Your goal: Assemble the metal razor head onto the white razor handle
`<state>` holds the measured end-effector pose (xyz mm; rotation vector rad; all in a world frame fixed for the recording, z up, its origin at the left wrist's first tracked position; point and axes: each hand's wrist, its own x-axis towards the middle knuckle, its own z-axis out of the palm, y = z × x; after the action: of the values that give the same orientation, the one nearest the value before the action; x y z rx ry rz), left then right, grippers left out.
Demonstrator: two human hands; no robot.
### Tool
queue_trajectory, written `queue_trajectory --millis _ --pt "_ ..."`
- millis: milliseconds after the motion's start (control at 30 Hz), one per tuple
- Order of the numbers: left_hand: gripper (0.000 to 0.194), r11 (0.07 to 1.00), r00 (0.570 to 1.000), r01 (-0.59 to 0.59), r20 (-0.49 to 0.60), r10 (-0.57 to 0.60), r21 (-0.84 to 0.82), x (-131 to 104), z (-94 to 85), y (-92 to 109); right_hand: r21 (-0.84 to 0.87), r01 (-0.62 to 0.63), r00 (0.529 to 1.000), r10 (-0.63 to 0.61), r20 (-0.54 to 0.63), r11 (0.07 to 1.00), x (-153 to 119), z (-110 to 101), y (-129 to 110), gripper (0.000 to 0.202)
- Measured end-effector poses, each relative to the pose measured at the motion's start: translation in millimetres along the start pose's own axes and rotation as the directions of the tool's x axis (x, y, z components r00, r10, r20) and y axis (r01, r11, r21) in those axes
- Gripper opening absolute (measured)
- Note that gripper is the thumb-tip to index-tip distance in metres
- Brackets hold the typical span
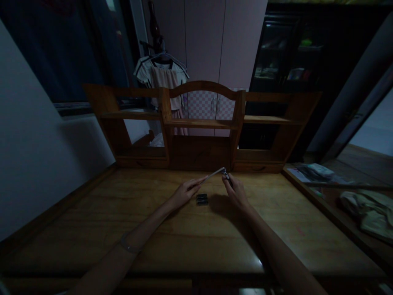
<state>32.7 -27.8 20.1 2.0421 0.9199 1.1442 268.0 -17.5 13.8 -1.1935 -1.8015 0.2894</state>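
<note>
My left hand (187, 191) is closed on the near end of a thin, pale, flat piece (211, 175), seen almost edge-on and slanting up to the right. My right hand (236, 190) grips a small dark object with a shiny metal part (226, 174), whose exact kind I cannot make out. Its metal end meets the far end of the flat piece. Below and between my hands, three small black oblong pieces (202, 199) lie side by side on the wooden desk (147, 241).
A wooden shelf unit (201, 123) with drawers runs along the desk's back. To the right, a lower surface holds papers (313, 172) and a crumpled pale cloth (368, 211). Clothes hang (166, 76) behind the shelf on the left. The room is dim.
</note>
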Motion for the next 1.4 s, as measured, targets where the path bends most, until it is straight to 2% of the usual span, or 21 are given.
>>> queue_trajectory --millis 167,367,600,933,1033,1200,1400 --pt "0.041 0.999 0.999 -0.008 -0.045 0.009 0.032 0 -1.8 -3 -0.009 0.008 1.000 -0.008 -0.010 1.000 0 0 1 0.034" --pt "0.039 1.000 1.000 -0.024 -0.009 0.024 0.016 0 -1.2 -1 -0.013 0.006 1.000 -0.006 0.008 1.000 -1 1 1 0.033" --pt "0.038 0.997 0.995 -0.040 -0.094 0.046 0.066 1 -2.8 -5 -0.029 -0.006 1.000 0.006 0.007 1.000 -2 2 -1 0.034" --pt "0.038 0.992 0.993 -0.042 -0.106 0.054 0.117 0 -2.6 -3 -0.007 0.004 1.000 -0.004 0.008 1.000 -1 1 -1 0.033" --pt "0.037 0.991 0.994 -0.046 -0.094 0.058 0.125 0 -2.2 -6 -0.004 -0.004 1.000 0.004 0.004 1.000 -2 2 0 0.033" --pt "0.038 0.989 0.989 -0.033 -0.138 0.053 0.143 1 -3.9 -12 -0.014 0.001 1.000 -0.001 -0.006 1.000 -2 2 -1 0.034" --pt "0.040 0.996 0.996 -0.033 -0.080 0.040 0.087 0 -3.1 -4 -0.024 0.001 1.000 -0.001 -0.016 1.000 -1 3 1 0.035"
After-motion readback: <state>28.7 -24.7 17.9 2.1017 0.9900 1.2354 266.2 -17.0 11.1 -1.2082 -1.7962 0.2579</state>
